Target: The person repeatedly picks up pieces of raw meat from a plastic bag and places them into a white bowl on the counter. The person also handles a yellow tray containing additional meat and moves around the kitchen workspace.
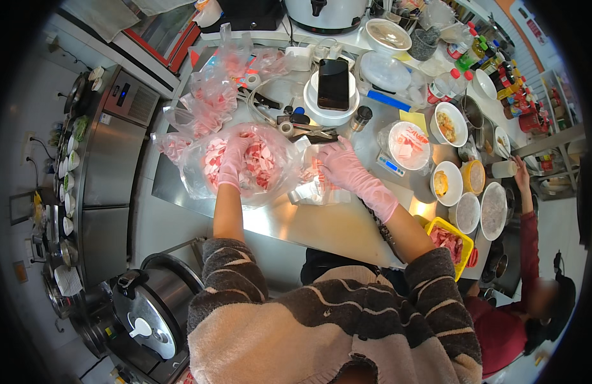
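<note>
My left hand (pixel 234 158), in a pink disposable glove, reaches into a large clear plastic bag (pixel 192 180) of sliced raw meat (pixel 262 165). Its fingertips are down among the slices, so what they hold is hidden. My right hand (pixel 341 165), gloved the same way, lies over a pile of flat clear plastic bags with red print (pixel 310 177). Its fingers touch the bags; whether they pinch one is unclear. Right of that hand, a white bowl (pixel 409 145) lined with a printed plastic bag sits on a small digital scale (pixel 391 164).
Knotted bags of meat (pixel 207 103) crowd the table's left. Behind my hands lie scissors (pixel 320 132), a pepper grinder (pixel 361 118) and a phone (pixel 333 85) on stacked bowls. A yellow basket of meat (pixel 449 245) stands right. A co-worker's hand (pixel 520 168) holds a bottle there.
</note>
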`<state>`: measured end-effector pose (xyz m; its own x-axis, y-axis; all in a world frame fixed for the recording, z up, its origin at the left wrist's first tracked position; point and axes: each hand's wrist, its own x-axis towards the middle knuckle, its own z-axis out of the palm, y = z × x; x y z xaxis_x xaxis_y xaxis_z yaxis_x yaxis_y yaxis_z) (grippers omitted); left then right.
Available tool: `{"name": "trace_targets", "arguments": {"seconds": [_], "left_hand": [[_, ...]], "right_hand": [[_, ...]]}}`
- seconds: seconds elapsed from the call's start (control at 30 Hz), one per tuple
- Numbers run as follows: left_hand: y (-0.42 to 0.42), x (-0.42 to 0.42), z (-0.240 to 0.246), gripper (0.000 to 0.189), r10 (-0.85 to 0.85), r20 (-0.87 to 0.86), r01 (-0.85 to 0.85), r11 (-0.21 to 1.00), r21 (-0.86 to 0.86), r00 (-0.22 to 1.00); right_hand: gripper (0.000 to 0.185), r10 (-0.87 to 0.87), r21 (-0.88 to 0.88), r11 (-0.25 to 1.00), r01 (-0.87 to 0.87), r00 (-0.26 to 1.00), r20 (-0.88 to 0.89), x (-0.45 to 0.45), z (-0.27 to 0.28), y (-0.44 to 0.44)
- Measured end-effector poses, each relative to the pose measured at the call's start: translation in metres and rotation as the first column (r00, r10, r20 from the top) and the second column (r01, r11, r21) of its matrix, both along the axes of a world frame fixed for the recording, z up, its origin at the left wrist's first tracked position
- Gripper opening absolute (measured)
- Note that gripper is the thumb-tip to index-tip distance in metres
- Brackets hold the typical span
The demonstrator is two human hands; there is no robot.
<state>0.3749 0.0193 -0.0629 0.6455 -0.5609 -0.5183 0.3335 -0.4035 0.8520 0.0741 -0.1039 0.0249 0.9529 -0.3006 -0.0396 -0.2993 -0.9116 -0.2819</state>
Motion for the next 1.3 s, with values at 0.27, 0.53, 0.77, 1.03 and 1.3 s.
{"name": "trace_targets", "arguments": {"seconds": [0.27, 0.53, 0.77, 1.03, 1.3], "left_hand": [[-0.027, -0.006, 0.026, 0.045, -0.596, 0.296, 0.276, 0.683, 0.676, 0.746], [-0.029, -0.019, 0.036, 0.045, -0.594, 0.363, 0.224, 0.691, 0.688, 0.719], [-0.001, -0.020, 0.030, 0.062, -0.281, 0.308, 0.141, 0.902, 0.407, 0.909], [0.030, -0.038, 0.027, 0.062, -0.235, 0.479, 0.059, 0.934, 0.353, 0.846], [0.050, -0.059, 0.040, 0.054, 0.083, 0.472, -0.085, 0.996, -0.017, 0.878]], "right_hand": [[0.033, 0.012, 0.001, 1.000, -0.012, 0.989, -0.150, 0.002, 0.011, 0.003], [0.030, -0.005, 0.016, 1.000, 0.006, 0.997, -0.078, -0.007, 0.015, 0.003], [0.030, -0.018, 0.042, 0.999, 0.019, 1.000, -0.008, -0.024, 0.013, 0.001], [0.032, -0.018, 0.002, 1.000, 0.018, 0.999, 0.031, -0.068, 0.020, 0.002], [0.034, -0.133, 0.036, 0.991, 0.133, 0.991, -0.005, -0.150, 0.039, 0.009]]}}
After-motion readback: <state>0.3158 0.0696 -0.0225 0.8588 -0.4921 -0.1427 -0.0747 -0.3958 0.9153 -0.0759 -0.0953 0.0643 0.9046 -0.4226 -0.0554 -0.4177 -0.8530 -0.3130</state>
